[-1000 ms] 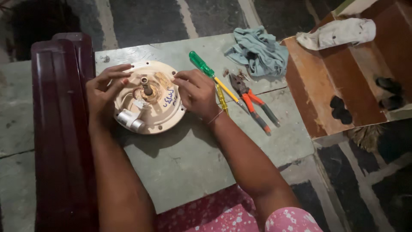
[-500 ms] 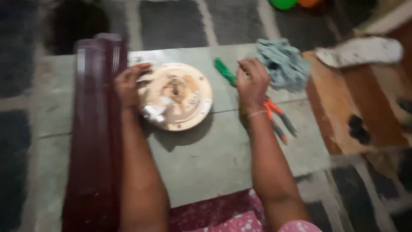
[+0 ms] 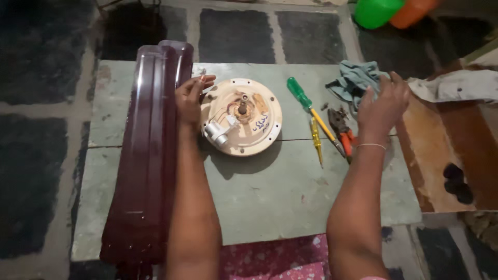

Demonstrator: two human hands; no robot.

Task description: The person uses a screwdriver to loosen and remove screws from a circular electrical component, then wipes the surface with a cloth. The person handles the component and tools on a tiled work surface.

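Observation:
A round cream fan motor housing (image 3: 248,122) with a central shaft and a small white capacitor lies on a grey-green slab (image 3: 270,197). My left hand (image 3: 189,98) rests against its left rim, fingers curled at the edge. My right hand (image 3: 381,106) hovers with spread fingers over a crumpled grey-blue cloth (image 3: 355,82), holding nothing. Between the housing and my right hand lie a green-handled screwdriver (image 3: 306,103), a thin yellow tester screwdriver (image 3: 316,139) and orange-handled pliers (image 3: 340,129).
Dark maroon fan blades (image 3: 148,150) are stacked along the slab's left side. A brown wooden board (image 3: 441,155) with a pale cloth (image 3: 456,85) sits to the right. Green and orange containers (image 3: 391,10) stand at the back. Dark stone floor tiles surround the slab.
My right hand has left the motor housing and moved right, over the tools to the cloth. My left hand stays at the housing's left rim. The camera view has shifted.

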